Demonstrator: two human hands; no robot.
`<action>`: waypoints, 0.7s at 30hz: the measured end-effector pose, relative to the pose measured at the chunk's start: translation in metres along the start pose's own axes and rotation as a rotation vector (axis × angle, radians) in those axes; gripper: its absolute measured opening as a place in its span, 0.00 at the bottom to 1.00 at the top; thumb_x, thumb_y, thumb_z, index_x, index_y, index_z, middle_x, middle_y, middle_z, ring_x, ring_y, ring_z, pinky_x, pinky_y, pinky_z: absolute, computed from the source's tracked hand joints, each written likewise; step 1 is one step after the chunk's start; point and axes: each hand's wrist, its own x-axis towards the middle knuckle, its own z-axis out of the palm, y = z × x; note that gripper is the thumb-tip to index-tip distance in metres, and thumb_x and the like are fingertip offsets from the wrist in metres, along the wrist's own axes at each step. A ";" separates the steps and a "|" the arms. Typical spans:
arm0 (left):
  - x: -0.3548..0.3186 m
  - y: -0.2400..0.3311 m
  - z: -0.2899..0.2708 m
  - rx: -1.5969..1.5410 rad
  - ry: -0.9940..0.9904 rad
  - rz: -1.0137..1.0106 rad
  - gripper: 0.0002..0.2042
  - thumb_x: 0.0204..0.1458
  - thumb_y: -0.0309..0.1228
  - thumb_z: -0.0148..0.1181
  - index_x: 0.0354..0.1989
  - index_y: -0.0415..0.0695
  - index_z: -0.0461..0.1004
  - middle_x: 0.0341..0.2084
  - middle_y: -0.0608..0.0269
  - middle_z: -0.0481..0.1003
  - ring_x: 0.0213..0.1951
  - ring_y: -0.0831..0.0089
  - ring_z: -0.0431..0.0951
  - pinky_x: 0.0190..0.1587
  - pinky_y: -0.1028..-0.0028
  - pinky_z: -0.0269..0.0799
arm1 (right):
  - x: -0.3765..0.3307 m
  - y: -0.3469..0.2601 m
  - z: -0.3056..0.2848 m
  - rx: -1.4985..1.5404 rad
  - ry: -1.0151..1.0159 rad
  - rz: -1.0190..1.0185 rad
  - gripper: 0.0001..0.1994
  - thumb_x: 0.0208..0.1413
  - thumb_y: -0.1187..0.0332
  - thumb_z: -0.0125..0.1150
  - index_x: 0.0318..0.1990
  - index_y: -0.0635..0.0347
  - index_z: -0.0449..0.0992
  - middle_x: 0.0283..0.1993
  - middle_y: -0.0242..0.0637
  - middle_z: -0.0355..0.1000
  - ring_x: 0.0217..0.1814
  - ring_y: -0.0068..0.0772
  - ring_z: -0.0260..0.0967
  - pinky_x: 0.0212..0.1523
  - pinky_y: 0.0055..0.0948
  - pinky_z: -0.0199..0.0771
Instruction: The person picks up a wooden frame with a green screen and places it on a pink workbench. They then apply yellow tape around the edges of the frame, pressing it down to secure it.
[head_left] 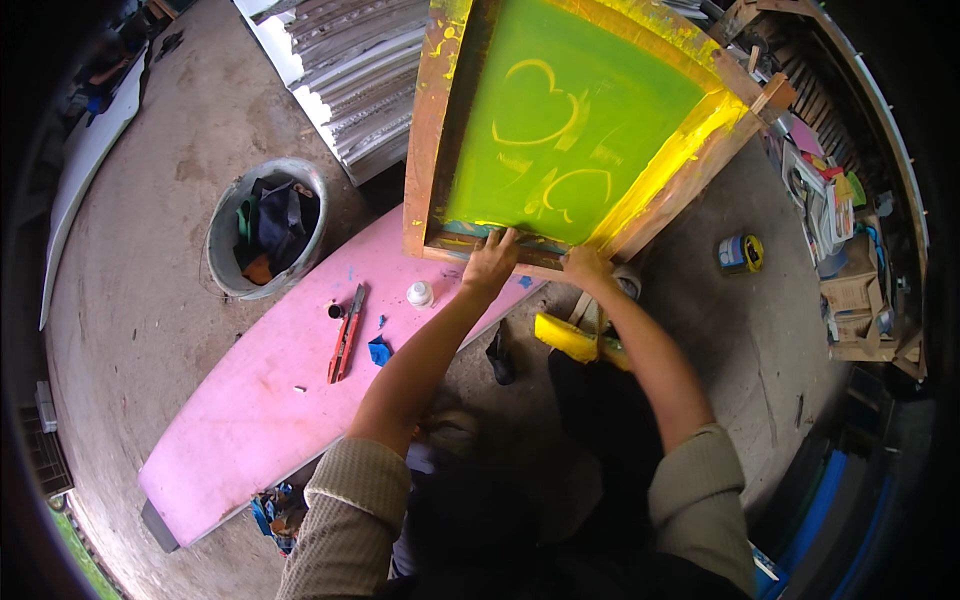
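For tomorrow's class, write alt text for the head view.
Both hands, left hand and right hand, grip the lower edge of a tilted wooden screen-printing frame with green mesh. Below lie a pink board, red cutter and bucket.

Screen frame [580,120] top cut off by edge (bucket [225,215] contents indistinct).

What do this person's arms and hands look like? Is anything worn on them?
Both arms wear sleeves of a ribbed, knitted fabric in a beige-olive tone, pushed up so the cuffs bunch near the elbows: the left sleeve and the right sleeve. The forearms below are bare. The left hand and right hand wear no gloves; no rings, watch or bracelets are visible.
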 end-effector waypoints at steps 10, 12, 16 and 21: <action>0.001 0.004 0.016 0.137 -0.006 0.060 0.14 0.47 0.30 0.51 0.43 0.42 0.70 0.46 0.62 0.63 0.52 0.55 0.62 0.52 0.52 0.63 | -0.002 0.013 -0.027 -0.223 -0.101 -0.197 0.17 0.53 0.59 0.53 0.41 0.65 0.74 0.41 0.54 0.71 0.46 0.54 0.69 0.46 0.44 0.68; 0.005 0.008 0.016 0.109 -0.056 0.038 0.14 0.47 0.30 0.50 0.43 0.42 0.70 0.45 0.62 0.63 0.52 0.55 0.62 0.52 0.52 0.64 | -0.002 0.019 -0.029 -0.234 -0.132 -0.187 0.17 0.53 0.59 0.53 0.41 0.65 0.74 0.42 0.54 0.70 0.46 0.54 0.68 0.46 0.44 0.68; 0.005 0.008 0.025 0.077 0.030 0.032 0.13 0.48 0.30 0.50 0.43 0.43 0.71 0.45 0.63 0.64 0.53 0.54 0.62 0.51 0.52 0.65 | -0.010 0.026 -0.032 -0.173 -0.147 -0.162 0.17 0.53 0.59 0.53 0.41 0.65 0.73 0.44 0.54 0.70 0.47 0.56 0.68 0.47 0.45 0.67; 0.007 0.017 0.026 0.115 0.204 0.048 0.09 0.42 0.27 0.53 0.34 0.43 0.72 0.38 0.63 0.63 0.46 0.58 0.66 0.44 0.65 0.71 | -0.027 0.051 -0.051 -0.163 -0.040 -0.174 0.16 0.52 0.60 0.54 0.39 0.67 0.74 0.39 0.56 0.70 0.44 0.57 0.68 0.45 0.46 0.67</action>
